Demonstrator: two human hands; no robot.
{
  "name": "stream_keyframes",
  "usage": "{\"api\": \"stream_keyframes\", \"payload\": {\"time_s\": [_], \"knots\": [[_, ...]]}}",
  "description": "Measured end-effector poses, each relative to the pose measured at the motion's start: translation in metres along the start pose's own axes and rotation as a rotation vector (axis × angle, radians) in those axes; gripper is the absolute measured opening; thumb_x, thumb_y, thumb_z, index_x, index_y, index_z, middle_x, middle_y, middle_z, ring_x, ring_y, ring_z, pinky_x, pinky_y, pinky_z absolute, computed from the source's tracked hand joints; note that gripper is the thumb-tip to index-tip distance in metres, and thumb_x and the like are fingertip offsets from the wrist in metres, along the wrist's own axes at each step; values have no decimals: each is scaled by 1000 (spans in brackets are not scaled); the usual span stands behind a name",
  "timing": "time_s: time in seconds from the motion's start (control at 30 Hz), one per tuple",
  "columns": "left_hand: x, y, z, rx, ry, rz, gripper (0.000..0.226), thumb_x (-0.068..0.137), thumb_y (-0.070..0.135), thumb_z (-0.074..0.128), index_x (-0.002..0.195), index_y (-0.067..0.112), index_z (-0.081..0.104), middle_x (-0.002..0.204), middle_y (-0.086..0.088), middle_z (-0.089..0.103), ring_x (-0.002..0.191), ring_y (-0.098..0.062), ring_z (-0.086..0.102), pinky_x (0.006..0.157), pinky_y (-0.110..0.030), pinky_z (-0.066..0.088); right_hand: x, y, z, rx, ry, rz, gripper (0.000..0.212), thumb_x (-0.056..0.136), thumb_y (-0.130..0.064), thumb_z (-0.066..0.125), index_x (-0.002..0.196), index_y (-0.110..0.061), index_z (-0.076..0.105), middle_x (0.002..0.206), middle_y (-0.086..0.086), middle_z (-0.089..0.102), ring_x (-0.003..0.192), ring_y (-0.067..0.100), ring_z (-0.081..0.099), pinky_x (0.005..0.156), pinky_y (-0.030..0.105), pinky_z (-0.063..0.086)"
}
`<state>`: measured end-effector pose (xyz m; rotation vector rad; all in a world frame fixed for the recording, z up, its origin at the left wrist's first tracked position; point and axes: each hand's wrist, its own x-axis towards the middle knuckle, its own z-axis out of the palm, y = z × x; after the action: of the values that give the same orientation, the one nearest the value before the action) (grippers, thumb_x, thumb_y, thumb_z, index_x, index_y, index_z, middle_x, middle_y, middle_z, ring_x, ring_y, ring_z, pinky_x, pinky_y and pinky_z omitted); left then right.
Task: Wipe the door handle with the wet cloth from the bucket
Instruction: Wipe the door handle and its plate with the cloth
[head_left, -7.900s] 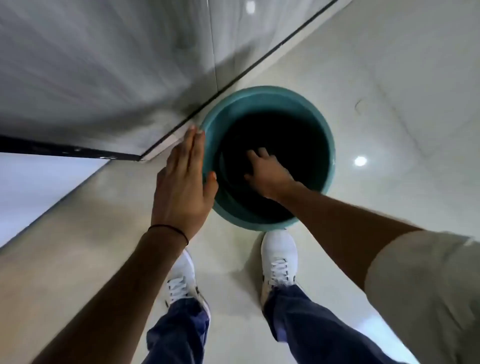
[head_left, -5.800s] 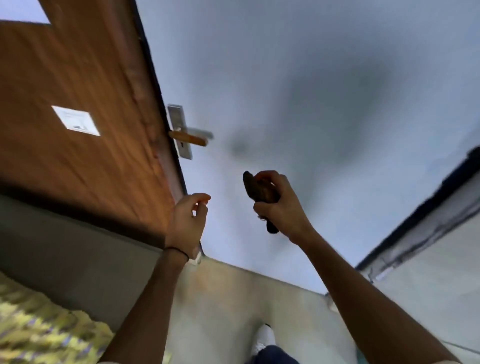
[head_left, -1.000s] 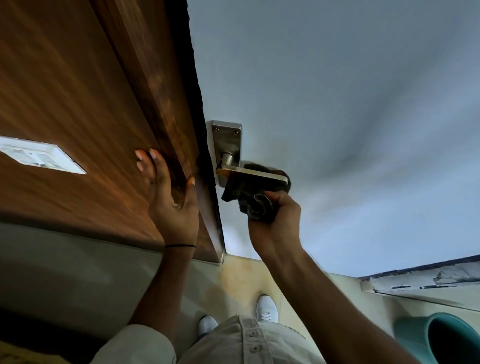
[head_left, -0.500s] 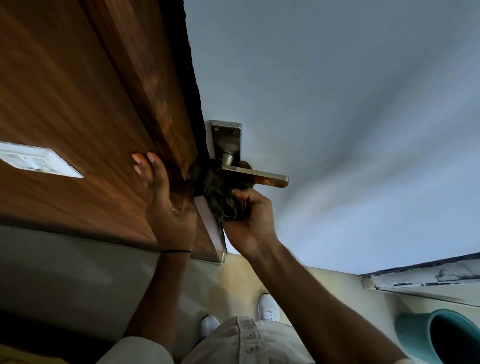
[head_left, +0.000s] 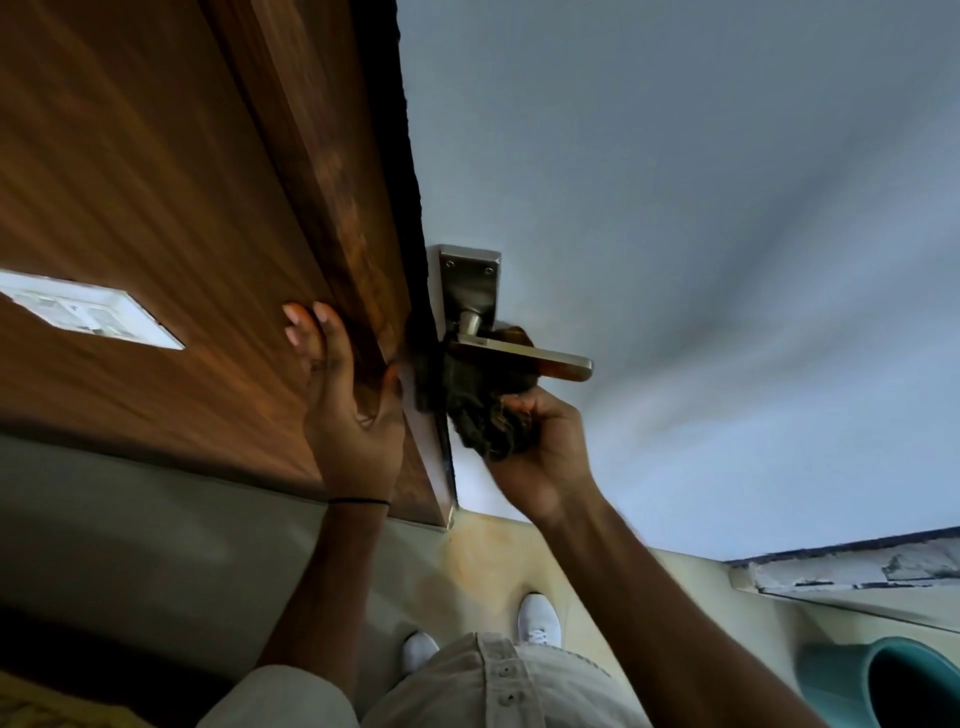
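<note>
Head view shows you mid-wipe: your right hand (head_left: 540, 447) is clenched around the dark wet cloth (head_left: 483, 405), pressed up under the inner end of the door handle (head_left: 519, 356), by its back plate (head_left: 470, 283). Your left hand (head_left: 348, 405) lies flat with loose fingers against the wooden door (head_left: 156, 182) just beside the handle, bracing it. The bucket (head_left: 883, 680) stands well below and away from the handle. Next, judge that the lever's bare outer end needs a pass.
</note>
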<state>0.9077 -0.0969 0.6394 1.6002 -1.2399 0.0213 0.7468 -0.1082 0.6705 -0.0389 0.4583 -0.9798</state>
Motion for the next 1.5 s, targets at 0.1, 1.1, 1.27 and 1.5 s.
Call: {"api": "stream_keyframes", "payload": {"time_s": [0.1, 1.1, 1.27, 1.5], "knots": [[1, 1, 2, -6, 17, -4, 82, 90, 15, 72, 154, 2, 23, 163, -23, 16, 152, -34, 14, 120, -52, 28, -17, -36, -18, -155, 32, -56, 56, 73, 3, 39, 126, -6, 54, 107, 18, 64, 80, 32, 65, 64, 35, 52], [0, 4, 7, 88, 16, -40, 78, 94, 19, 66, 155, 5, 18, 163, -21, 15, 152, -34, 14, 110, -57, 40, -6, -39, 47, -2435, -56, -942, 40, 83, -24, 50, 122, -17, 58, 105, 4, 70, 85, 33, 64, 65, 32, 46], [0, 1, 9, 75, 28, -6, 78, 95, 23, 65, 155, 8, 16, 163, -22, 15, 153, -33, 12, 111, -56, 39, -22, -69, 34, -2439, -43, -800, 38, 79, -20, 47, 117, -17, 46, 97, 6, 67, 77, 32, 58, 59, 31, 34], [0, 1, 9, 22, 35, -14, 75, 95, 18, 65, 154, 5, 20, 162, -23, 17, 152, -35, 14, 116, -52, 35, -3, -24, 53, -2555, -18, -850, 40, 89, -21, 46, 126, -15, 57, 108, 13, 66, 93, 39, 62, 76, 41, 50]]}}
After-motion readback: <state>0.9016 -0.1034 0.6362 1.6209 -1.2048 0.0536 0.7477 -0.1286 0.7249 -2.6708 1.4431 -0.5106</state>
